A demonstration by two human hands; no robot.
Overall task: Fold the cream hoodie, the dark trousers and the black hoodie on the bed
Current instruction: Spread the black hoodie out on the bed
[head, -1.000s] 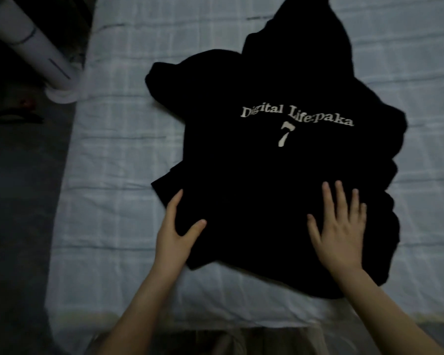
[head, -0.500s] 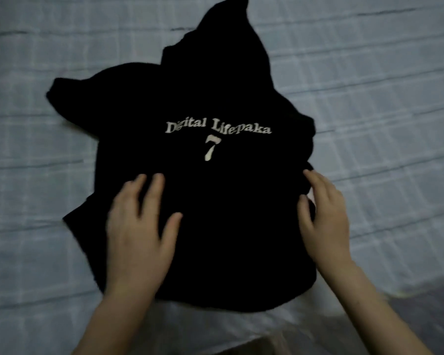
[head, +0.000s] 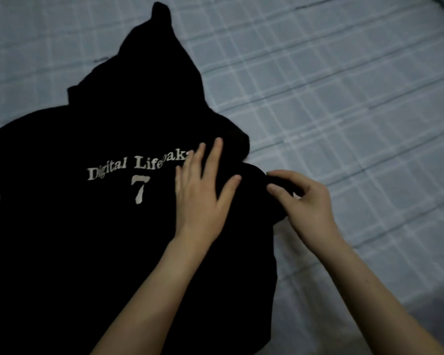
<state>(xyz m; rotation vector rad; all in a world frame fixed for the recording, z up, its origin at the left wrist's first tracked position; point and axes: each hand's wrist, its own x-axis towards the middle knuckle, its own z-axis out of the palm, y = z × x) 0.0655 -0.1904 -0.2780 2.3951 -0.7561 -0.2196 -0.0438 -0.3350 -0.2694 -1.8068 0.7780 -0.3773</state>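
Presently, the black hoodie (head: 113, 239) lies spread on the bed (head: 344, 98), chest side up, filling the left and centre of the view. Its fabric is thick, matt and soft, and so dark that seams and creases can hardly be made out. The hood (head: 159, 73) tapers to a narrow point towards the far side of the bed. Below it the body widens into an uneven, lumpy outline with rounded bulges at both shoulders. Cream lettering (head: 136, 165) arcs across the chest, with a numeral 7 (head: 139, 188) beneath it.

The left hand (head: 203, 198) lies flat on the chest of the garment, palm down, fingers straight and slightly fanned, thumb splayed to the right. The fingertips cover the tail of the lettering. It grasps nothing and only presses the cloth.

The right hand (head: 305, 203) is at the garment's right edge, near the left hand but apart from it. Forefinger and thumb are curled round a rounded roll of black fabric — a pinch grasp — with the other fingers bent behind. Which part of the garment that roll belongs to cannot be told in the dim light.

The sheet (head: 369, 175) on the bed is pale blue-grey cloth with a check of lighter lines, lying in shallow wrinkles.
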